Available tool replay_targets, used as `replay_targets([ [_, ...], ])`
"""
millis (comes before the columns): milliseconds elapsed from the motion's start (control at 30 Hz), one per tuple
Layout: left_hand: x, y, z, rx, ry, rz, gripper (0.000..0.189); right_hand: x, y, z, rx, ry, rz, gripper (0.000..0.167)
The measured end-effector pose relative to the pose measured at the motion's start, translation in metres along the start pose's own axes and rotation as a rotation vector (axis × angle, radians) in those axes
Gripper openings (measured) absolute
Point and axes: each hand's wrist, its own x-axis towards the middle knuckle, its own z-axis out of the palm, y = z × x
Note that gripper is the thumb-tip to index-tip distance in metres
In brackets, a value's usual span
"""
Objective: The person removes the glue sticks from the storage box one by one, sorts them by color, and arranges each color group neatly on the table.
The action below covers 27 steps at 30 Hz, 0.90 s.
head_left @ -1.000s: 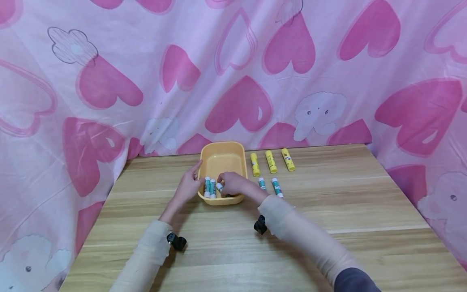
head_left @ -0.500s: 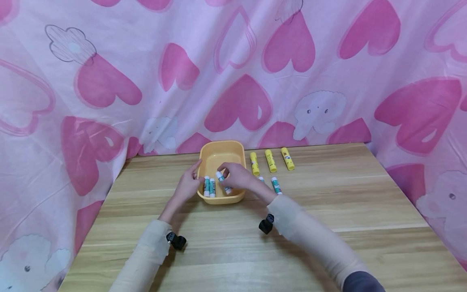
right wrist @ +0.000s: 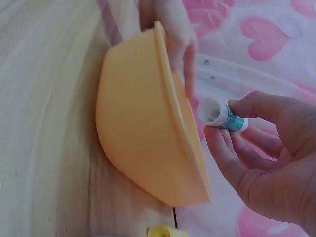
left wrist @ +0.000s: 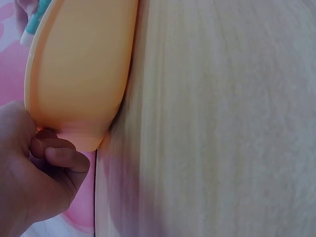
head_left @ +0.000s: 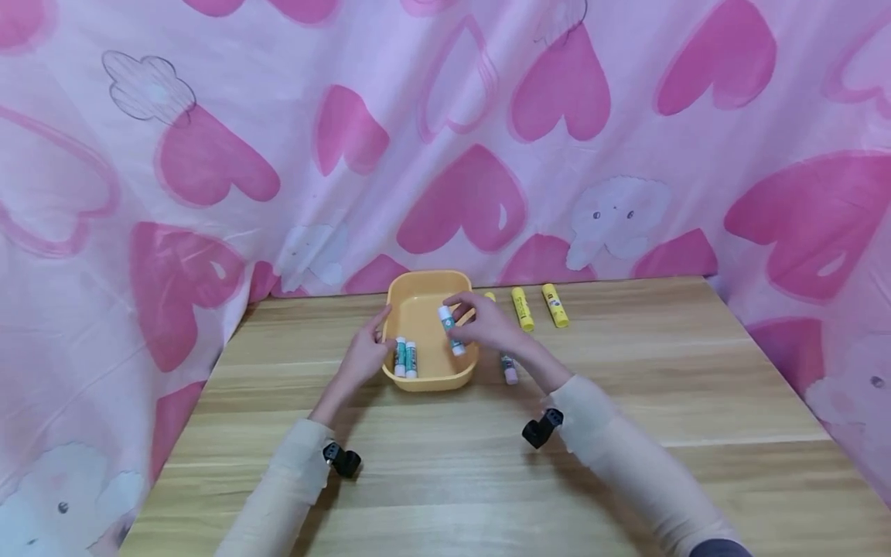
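In the head view, my left hand (head_left: 363,354) holds the left rim of an orange-yellow plastic container (head_left: 433,384). The left wrist view shows its fingers curled against the container's outer wall. My right hand (head_left: 493,323) pinches a teal-and-white glue stick (head_left: 448,320) between thumb and fingers above the container's right side. Seen from the right wrist, that glue stick (right wrist: 232,122) points a hollow white end toward the camera. Two similar glue sticks, a left one (head_left: 400,359) and a right one (head_left: 411,361), lie side by side in the container's near left corner.
Right of the container lie yellow glue sticks: a middle one (head_left: 523,310), a right one (head_left: 554,306) and one (head_left: 490,296) mostly hidden by my right hand. A teal glue stick (head_left: 510,371) shows partly below my wrist. A pink heart-patterned cloth (head_left: 459,201) hangs behind the wooden table (head_left: 431,480).
My right hand has raised the teal-and-white glue stick from low in the container and moved it up and rightward. The left hand stays at the rim. The head view has shifted slightly.
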Motion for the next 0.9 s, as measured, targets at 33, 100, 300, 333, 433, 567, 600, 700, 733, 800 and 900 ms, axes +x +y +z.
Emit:
replay_targets([
  [33,0.000,0.001,-0.001,0.005,0.001,-0.007,0.076,-0.001,0.000,-0.003,0.012,0.006,0.003,0.051],
  [100,-0.001,0.003,-0.002,0.008,-0.001,-0.011,0.076,-0.004,0.001,-0.011,0.034,0.010,0.002,0.052],
  [300,-0.002,0.008,-0.003,-0.003,-0.010,-0.007,0.075,-0.016,0.007,-0.031,0.020,0.044,-0.046,0.055],
  [333,-0.002,0.008,-0.003,-0.001,-0.013,-0.010,0.075,-0.018,0.009,-0.033,0.011,0.054,-0.051,0.055],
  [433,-0.002,0.008,-0.002,-0.002,-0.016,-0.012,0.075,-0.025,0.016,-0.040,0.029,0.066,-0.027,0.054],
  [567,-0.001,0.006,-0.001,-0.002,-0.013,-0.005,0.075,-0.034,0.026,-0.049,0.079,0.066,0.009,0.056],
  [600,-0.001,0.005,-0.001,-0.004,-0.014,-0.003,0.075,-0.036,0.027,-0.052,0.086,0.068,0.014,0.056],
  [700,0.000,0.003,-0.001,-0.001,-0.021,0.003,0.076,-0.042,0.035,-0.059,0.078,0.082,0.025,0.054],
  [733,0.000,0.002,-0.001,-0.002,-0.022,0.003,0.076,-0.044,0.037,-0.062,0.069,0.087,0.034,0.053],
  [800,0.000,0.001,-0.003,0.002,-0.022,0.003,0.077,-0.046,0.043,-0.066,0.071,0.092,0.047,0.052],
  [900,-0.001,0.000,-0.007,0.012,-0.006,0.004,0.077,-0.050,0.053,-0.070,0.084,0.088,0.051,0.053],
])
